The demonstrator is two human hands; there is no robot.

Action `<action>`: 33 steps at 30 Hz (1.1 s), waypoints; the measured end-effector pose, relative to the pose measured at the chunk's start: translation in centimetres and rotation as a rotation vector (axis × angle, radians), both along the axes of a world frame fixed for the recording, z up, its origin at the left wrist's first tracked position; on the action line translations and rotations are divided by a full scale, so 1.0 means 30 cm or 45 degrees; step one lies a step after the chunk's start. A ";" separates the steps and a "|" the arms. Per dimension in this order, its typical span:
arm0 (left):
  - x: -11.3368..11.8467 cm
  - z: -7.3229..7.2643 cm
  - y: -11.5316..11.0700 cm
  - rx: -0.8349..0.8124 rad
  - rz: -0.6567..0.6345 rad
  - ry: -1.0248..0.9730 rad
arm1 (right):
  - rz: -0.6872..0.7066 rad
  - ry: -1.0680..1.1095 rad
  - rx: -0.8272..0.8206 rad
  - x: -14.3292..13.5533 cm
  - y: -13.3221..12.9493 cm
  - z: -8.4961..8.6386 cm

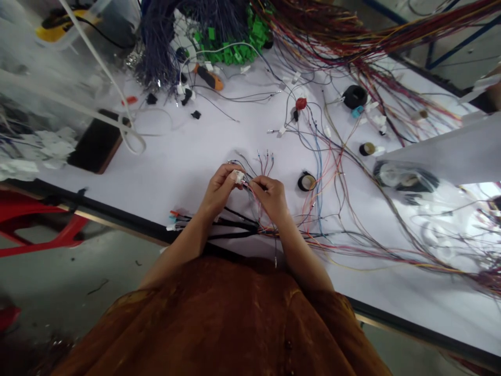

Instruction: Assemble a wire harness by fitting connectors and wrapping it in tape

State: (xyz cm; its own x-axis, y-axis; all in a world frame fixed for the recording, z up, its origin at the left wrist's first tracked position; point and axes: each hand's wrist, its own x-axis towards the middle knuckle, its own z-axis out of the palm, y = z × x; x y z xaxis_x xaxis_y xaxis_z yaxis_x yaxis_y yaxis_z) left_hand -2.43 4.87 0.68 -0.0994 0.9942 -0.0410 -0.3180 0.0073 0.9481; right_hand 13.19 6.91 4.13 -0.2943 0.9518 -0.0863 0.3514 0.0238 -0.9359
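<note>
A small white connector housing is pinched between the thumb and fingers of my left hand. Close beside it on the right, my right hand pinches a thin wire whose end is at the housing; whether it is inside cannot be made out. Several loose wires with crimped metal ends fan out just beyond my fingers. Below my hands runs a wire harness partly wrapped in black sleeving, with coloured connectors at its left end.
Rolls of tape and a black ring lie to the right. A red connector, an orange-handled tool, green connectors and wire bundles are farther back. A dark block sits left; a red chair stands beyond the table edge.
</note>
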 end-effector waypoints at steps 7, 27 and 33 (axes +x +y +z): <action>0.008 0.030 -0.013 0.058 0.048 0.237 | 0.031 0.027 0.066 -0.006 -0.004 -0.025; 0.012 0.018 -0.023 -0.087 -0.063 0.079 | 0.013 -0.196 0.500 -0.001 -0.060 -0.089; 0.018 0.013 -0.031 -0.010 0.035 0.326 | -0.133 -0.022 0.107 -0.007 -0.056 -0.097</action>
